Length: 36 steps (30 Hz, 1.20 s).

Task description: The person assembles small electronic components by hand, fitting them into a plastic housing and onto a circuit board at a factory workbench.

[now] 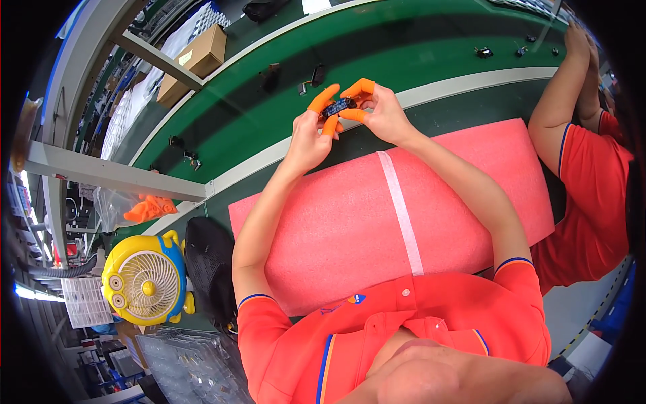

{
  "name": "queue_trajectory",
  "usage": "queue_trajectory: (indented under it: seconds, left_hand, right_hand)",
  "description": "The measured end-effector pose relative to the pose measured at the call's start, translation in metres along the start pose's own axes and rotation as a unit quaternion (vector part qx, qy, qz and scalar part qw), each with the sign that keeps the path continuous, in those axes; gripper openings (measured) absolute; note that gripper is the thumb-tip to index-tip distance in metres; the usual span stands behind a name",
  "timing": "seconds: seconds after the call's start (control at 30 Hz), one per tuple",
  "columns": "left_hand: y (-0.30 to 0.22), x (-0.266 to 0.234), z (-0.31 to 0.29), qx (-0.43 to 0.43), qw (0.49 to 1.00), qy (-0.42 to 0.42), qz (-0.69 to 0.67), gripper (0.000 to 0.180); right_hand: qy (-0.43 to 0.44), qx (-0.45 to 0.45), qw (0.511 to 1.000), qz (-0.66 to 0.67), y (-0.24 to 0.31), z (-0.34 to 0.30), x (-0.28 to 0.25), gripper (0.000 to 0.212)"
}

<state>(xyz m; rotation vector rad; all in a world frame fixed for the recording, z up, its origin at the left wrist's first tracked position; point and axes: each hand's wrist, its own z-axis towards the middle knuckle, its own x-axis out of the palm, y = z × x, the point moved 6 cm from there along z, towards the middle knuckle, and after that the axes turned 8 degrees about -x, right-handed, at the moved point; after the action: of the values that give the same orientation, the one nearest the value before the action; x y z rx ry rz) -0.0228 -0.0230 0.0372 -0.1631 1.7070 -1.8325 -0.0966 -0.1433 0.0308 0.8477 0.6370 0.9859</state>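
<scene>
Between my two hands, above the near edge of the green conveyor belt (417,54), is a small dark electronic part (338,108) with a blocky shape. My left hand (312,135) pinches its left end with fingers in orange finger cots. At its right end, my right hand (377,108) closes on it with thumb and fingertips, also in orange cots. The fingers partly cover the part, so its exact kind does not show. Under my forearms lies a pink foam pad (336,222) with a pale strip across it.
Several small dark parts, such as one (316,74) just beyond my hands, lie on the belt. At left are a metal frame (114,172), a bag of orange finger cots (148,207), a yellow fan (148,286) and a black mesh bag (208,262). A co-worker (585,182) sits at right.
</scene>
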Motion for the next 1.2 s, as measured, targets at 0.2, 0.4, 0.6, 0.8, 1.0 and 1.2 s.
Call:
queue_trajectory:
  seconds: [0.2, 0.4, 0.6, 0.8, 1.0, 1.2]
  left_hand:
    - [0.02, -0.004, 0.03, -0.052, 0.998, 0.024, 0.015, 0.053]
    - [0.042, -0.049, 0.103, 0.158, 0.861, -0.111, 0.471, 0.051]
    - [0.043, -0.033, 0.127, 0.29, 0.706, -0.004, 0.646, 0.038]
    - [-0.009, -0.01, 0.083, 0.19, 0.838, -0.058, 0.509, 0.035]
    - [-0.003, -0.01, 0.033, 0.056, 0.943, -0.099, 0.311, 0.038]
    - [0.033, -0.003, 0.024, -0.094, 0.958, -0.036, -0.269, 0.041]
  right_hand:
    - [-0.005, 0.117, 0.993, -0.017, -0.041, 0.011, -0.025, 0.034]
    - [-0.193, 0.007, 0.931, -0.309, -0.051, 0.018, -0.085, 0.04]
    - [-0.171, -0.013, 0.925, -0.339, -0.047, 0.016, -0.072, 0.04]
    - [-0.148, 0.08, 0.984, -0.062, -0.049, 0.013, -0.052, 0.038]
    - [0.071, 0.25, 0.954, 0.149, -0.043, 0.001, 0.001, 0.031]
    - [0.003, -0.097, 0.939, -0.33, 0.008, -0.004, 0.005, 0.023]
